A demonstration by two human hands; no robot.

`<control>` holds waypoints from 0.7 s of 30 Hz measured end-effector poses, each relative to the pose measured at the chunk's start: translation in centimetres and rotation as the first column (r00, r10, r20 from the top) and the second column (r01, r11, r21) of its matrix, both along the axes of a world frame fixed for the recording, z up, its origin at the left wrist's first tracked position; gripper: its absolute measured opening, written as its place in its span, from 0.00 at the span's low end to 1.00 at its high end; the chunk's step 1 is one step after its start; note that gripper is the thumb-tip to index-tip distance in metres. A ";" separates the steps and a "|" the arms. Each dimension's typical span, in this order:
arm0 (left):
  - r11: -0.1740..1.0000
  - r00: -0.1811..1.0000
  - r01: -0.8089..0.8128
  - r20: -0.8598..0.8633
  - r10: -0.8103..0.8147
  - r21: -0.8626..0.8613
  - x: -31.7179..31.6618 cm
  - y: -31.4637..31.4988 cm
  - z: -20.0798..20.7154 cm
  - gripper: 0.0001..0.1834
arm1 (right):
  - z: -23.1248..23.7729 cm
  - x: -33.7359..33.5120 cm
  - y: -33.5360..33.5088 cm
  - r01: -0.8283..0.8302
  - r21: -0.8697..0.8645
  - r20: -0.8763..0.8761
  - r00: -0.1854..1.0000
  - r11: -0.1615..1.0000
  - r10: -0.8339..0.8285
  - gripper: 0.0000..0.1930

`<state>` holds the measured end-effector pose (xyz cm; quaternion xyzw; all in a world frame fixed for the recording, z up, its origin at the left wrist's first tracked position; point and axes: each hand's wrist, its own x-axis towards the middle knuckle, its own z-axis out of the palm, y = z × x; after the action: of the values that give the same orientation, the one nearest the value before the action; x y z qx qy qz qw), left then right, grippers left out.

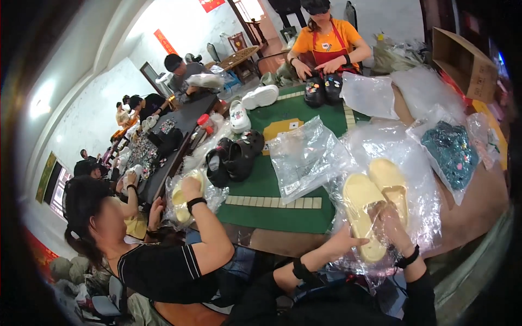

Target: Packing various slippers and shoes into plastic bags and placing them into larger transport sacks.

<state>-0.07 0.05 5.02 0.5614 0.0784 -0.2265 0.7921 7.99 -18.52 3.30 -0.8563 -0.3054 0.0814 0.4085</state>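
Two pale yellow slippers lie side by side in front of me on clear plastic, the left slipper [360, 198] nearer and the right slipper [387, 171] partly behind it. My left hand [343, 243] grips the near end of the left slipper, its thumb across the edge and its other fingers mostly hidden below. Between the slippers, my right hand [390, 225] is closed around the right slipper's near part, with glossy film about the fingers. A clear plastic bag [375, 266] bunches under and around both hands.
Flat clear bags [307, 157] lie on the green table [272, 216], beside black clogs [236, 157] and white clogs [239, 117]. Bagged teal clogs [448, 149] are at right, below a cardboard box [465, 65]. Co-workers handle footwear at left [187, 195] and across the table [323, 70].
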 end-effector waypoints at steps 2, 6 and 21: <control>0.996 0.996 0.043 -0.078 -0.050 -0.083 -0.3 0.7 0.1 0.39 | 1.2 -0.7 1.0 0.072 0.088 0.004 0.997 0.993 -0.073 0.13; 0.848 0.976 -0.212 -0.151 0.158 -0.485 0.4 3.8 1.6 0.31 | 3.5 -2.8 0.8 0.157 0.064 0.242 0.956 0.986 -0.168 0.11; 0.825 0.922 -0.284 0.096 0.375 -0.489 2.9 6.5 6.3 0.29 | 6.3 -6.9 -0.3 -0.063 0.233 -0.030 0.997 0.970 0.072 0.29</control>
<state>2.80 6.52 11.31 0.3515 0.0428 -0.0438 0.9342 1.07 -18.80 9.62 -0.7901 -0.3339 0.0757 0.5085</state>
